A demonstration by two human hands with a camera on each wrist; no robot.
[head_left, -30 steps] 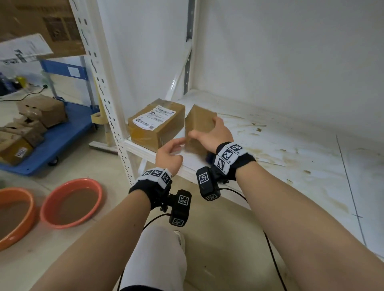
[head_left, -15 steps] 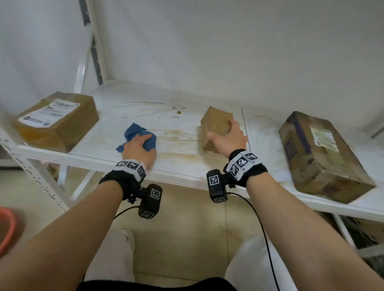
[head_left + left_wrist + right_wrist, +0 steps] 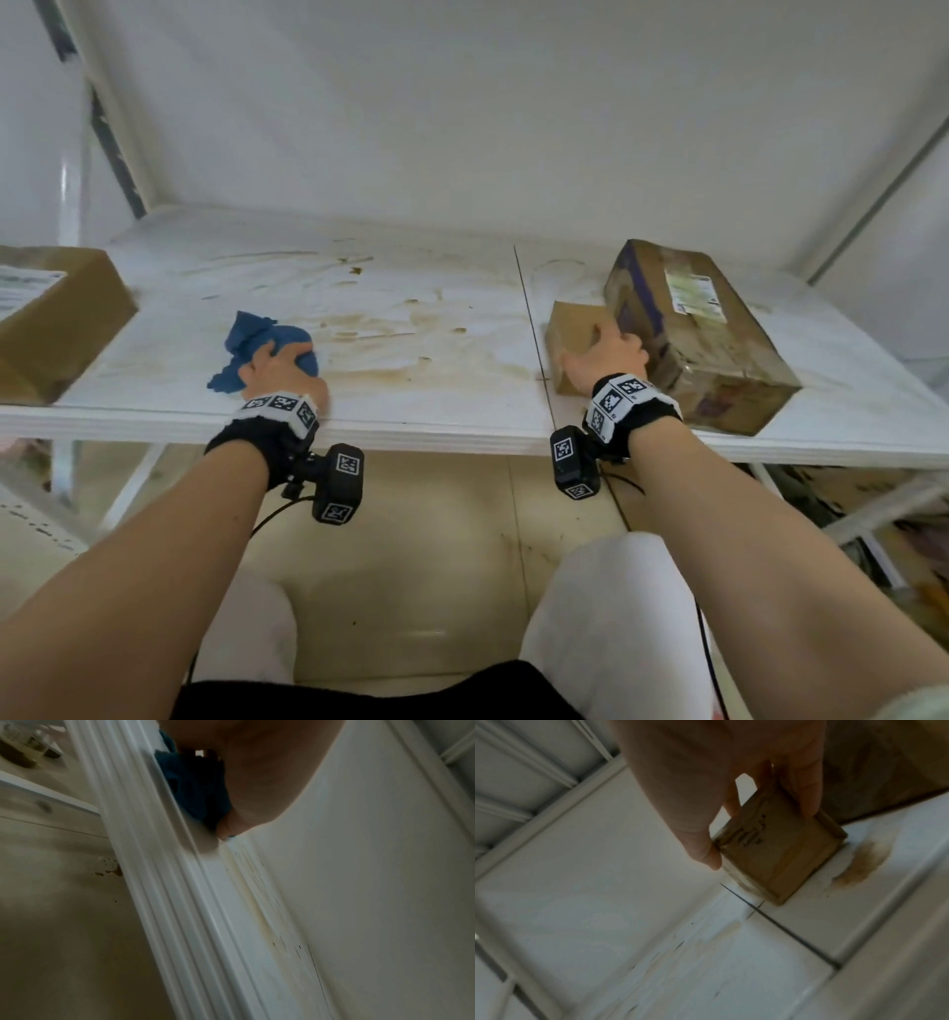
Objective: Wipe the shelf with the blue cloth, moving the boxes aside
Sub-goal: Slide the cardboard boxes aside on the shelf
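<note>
Shelf point(image 3: 411, 426), stained mid-span: blue cloth point(image 3: 246, 339) bunched under L hand point(image 3: 280, 372), fingers curled on it, prob. to wipe; small box point(image 3: 567, 334) clasped by R hand point(image 3: 606, 360), against large box point(image 3: 703, 329), presumably clearing stains; labelled box point(image 3: 56, 313) far left.

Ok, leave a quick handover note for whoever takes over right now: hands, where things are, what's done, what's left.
Left hand: holding the blue cloth down on the shelf, left of centre.
Right hand: gripping the small box, which sits just right of the shelf seam, against the large box.
A labelled box sits at the far left.
Done: middle is free of boxes.
Left: brown stains across the middle; then wipe where the boxes sit.
</note>
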